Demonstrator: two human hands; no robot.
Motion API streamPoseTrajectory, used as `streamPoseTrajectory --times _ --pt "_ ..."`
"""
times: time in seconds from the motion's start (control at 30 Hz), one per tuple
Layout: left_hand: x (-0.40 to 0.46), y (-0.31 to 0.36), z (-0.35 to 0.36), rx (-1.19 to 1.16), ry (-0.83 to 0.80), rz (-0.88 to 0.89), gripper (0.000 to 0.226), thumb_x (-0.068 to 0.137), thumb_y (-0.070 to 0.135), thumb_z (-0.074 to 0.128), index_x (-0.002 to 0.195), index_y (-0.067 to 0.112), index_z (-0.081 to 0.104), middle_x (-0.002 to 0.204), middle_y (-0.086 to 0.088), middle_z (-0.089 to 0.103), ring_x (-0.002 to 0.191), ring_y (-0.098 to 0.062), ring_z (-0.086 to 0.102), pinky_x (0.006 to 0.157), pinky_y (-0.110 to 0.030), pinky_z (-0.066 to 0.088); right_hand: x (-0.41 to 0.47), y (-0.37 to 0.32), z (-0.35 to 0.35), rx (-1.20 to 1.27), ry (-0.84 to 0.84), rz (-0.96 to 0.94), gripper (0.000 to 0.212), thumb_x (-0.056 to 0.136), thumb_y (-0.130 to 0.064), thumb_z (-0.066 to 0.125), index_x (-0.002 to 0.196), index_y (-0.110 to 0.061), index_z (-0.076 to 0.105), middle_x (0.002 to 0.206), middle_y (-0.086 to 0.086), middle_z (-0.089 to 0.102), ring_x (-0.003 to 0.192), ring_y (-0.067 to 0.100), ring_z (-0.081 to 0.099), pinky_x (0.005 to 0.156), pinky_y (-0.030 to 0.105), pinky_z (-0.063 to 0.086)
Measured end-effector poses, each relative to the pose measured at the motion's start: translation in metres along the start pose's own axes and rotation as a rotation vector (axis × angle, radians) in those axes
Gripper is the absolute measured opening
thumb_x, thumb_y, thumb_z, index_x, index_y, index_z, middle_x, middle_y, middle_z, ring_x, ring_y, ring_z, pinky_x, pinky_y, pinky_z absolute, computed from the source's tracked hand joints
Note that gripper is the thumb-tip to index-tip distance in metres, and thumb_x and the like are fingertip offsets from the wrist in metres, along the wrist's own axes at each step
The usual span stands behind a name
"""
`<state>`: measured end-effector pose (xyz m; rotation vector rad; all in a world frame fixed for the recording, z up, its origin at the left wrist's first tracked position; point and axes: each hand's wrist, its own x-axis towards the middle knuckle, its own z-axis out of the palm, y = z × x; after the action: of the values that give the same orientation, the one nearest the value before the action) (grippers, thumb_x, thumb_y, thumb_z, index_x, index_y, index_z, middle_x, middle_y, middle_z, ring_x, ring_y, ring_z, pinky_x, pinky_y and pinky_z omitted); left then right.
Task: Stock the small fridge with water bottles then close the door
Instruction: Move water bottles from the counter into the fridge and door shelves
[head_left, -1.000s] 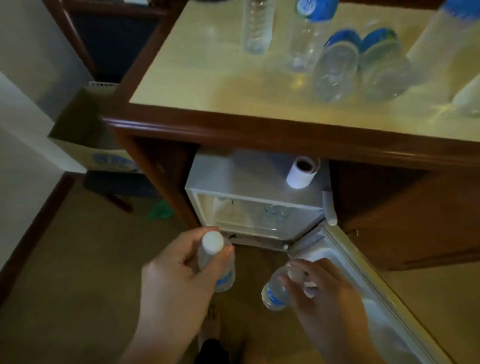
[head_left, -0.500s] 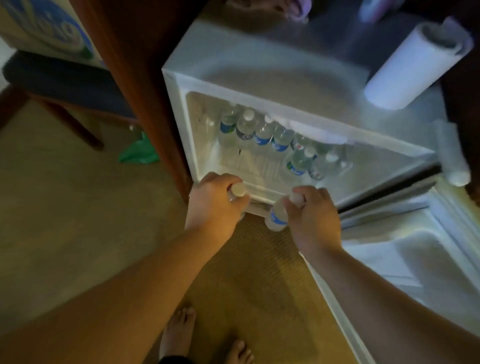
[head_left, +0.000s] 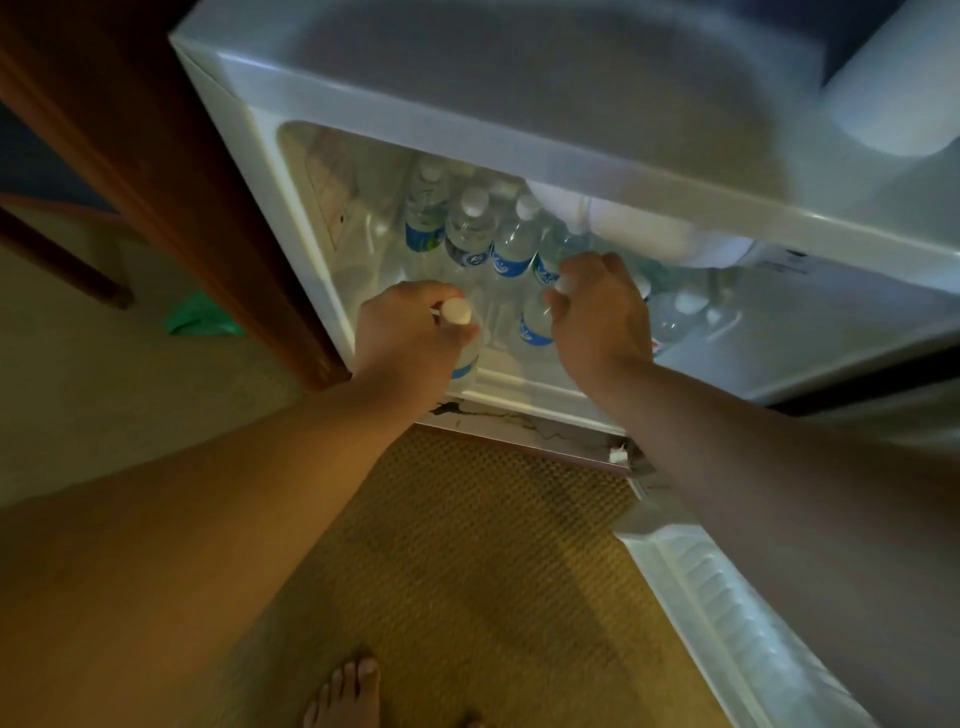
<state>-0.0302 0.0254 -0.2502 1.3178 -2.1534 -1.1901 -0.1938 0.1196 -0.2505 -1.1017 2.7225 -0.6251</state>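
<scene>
Fridge (head_left: 519, 171) standing open under a wooden cabinet, partly stocked. Inside, toward the back: a row of upright water bottles (head_left: 470, 228) with blue labels, packed side by side. More bottles (head_left: 675, 312) at the right of the compartment, dim and hard to count. Two further bottles just now crossing the front sill. Left bottle (head_left: 462, 332) gripped near its white cap by the left hand (head_left: 410, 332), fingers curled round the neck, base down over the front left of the fridge floor. Right bottle (head_left: 535, 322) held from above by the right hand (head_left: 597, 312), fingers wrapped round the top, close in front of the back row. Neither seemingly set down yet; contact with the fridge floor not discernible.

Judged progress: well under way, perhaps past the middle, with floor space left only toward the front. Remaining: standing these two upright, letting go, fetching whatever bottles are left out of view. Door (head_left: 727, 597) swung wide at lower right, not yet shut. Outside: paper roll (head_left: 893, 104) on the fridge top, woven mat (head_left: 467, 545) on the floor, bare foot (head_left: 343, 696) at the bottom edge.
</scene>
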Motion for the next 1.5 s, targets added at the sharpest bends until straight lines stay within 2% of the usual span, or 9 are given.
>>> streamPoseTrajectory --times 0.23,0.47,0.6,0.7,0.87,1.0,1.27,1.33,1.5 --pt "0.04 0.007 0.021 0.01 -0.03 0.076 0.019 0.079 0.023 0.085 0.096 0.017 0.08 0.088 0.002 0.077 0.084 -0.017 0.072 0.081 -0.04 0.06 0.027 0.013 0.011 -0.072 0.064 -0.021 0.018 0.096 -0.017 0.063 0.109 -0.005 0.066 0.11 0.018 0.065 0.105 0.034 0.062 0.084 0.038 0.048" --pt "0.075 0.022 0.047 0.107 -0.111 0.105 0.032 0.081 0.026 0.085 0.112 0.023 0.078 0.085 0.013 0.067 0.082 -0.007 0.065 0.066 -0.006 0.044 0.029 0.015 0.021 0.015 0.146 -0.009 0.03 0.093 -0.013 0.066 0.122 -0.005 0.064 0.117 0.017 0.067 0.111 0.034 0.061 0.087 0.039 0.046" --pt "0.086 0.035 0.061 0.147 -0.117 0.158 0.023 0.08 0.019 0.083 0.102 0.016 0.08 0.101 0.0 0.077 0.093 -0.018 0.071 0.086 -0.032 0.057 0.024 0.022 0.025 0.024 0.153 -0.006 0.032 0.095 -0.015 0.063 0.125 -0.005 0.061 0.117 0.018 0.062 0.108 0.035 0.059 0.084 0.035 0.041" --pt "0.089 0.04 0.07 0.125 -0.09 0.153 0.016 0.078 0.014 0.083 0.094 0.014 0.079 0.098 -0.003 0.078 0.093 -0.022 0.073 0.085 -0.034 0.058 0.02 0.023 0.024 0.04 0.158 0.025 0.041 0.096 -0.017 0.063 0.135 -0.006 0.056 0.122 0.018 0.061 0.112 0.035 0.059 0.089 0.036 0.043" --pt "0.094 0.037 0.076 0.175 -0.042 0.119 0.05 0.081 0.025 0.086 0.128 0.021 0.069 0.124 0.003 0.071 0.11 -0.015 0.067 0.086 -0.015 0.045 0.012 0.016 0.024 0.098 0.112 0.041 0.051 0.096 -0.013 0.062 0.145 -0.009 0.047 0.127 0.019 0.057 0.116 0.035 0.056 0.093 0.04 0.045" --pt "0.085 0.037 0.068 0.216 -0.066 0.169 0.061 0.079 0.022 0.085 0.136 0.02 0.063 0.127 -0.002 0.069 0.114 -0.021 0.066 0.093 -0.028 0.053 0.001 0.009 0.019 0.116 0.043 0.096 0.059 0.097 -0.006 0.057 0.152 -0.017 0.038 0.135 0.014 0.049 0.118 0.03 0.055 0.093 0.034 0.045" --pt "-0.002 0.044 0.014 0.151 -0.132 0.129 0.045 0.095 0.03 0.069 0.138 0.028 0.057 0.126 0.006 0.068 0.109 -0.011 0.063 0.086 -0.023 0.047 -0.06 -0.016 -0.029 0.149 0.031 0.078 0.06 0.093 -0.017 0.058 0.151 -0.023 0.042 0.149 0.003 0.045 0.136 0.025 0.044 0.107 0.045 0.046" --pt "-0.041 0.05 -0.012 0.135 -0.124 0.117 0.046 0.095 0.033 0.068 0.139 0.031 0.056 0.127 0.008 0.067 0.112 -0.011 0.064 0.092 -0.025 0.049 -0.09 -0.028 -0.053 0.156 0.044 0.048 0.058 0.093 -0.018 0.059 0.15 -0.023 0.043 0.147 0.001 0.047 0.133 0.023 0.046 0.105 0.044 0.047" --pt "-0.126 0.098 -0.098 0.107 -0.033 0.138 0.044 0.094 0.035 0.069 0.137 0.039 0.058 0.121 0.019 0.069 0.108 0.001 0.064 0.085 -0.013 0.047 -0.165 -0.07 -0.15 0.161 0.136 -0.063 0.055 0.092 -0.019 0.065 0.145 -0.019 0.052 0.145 0.001 0.053 0.135 0.023 0.046 0.107 0.042 0.047"
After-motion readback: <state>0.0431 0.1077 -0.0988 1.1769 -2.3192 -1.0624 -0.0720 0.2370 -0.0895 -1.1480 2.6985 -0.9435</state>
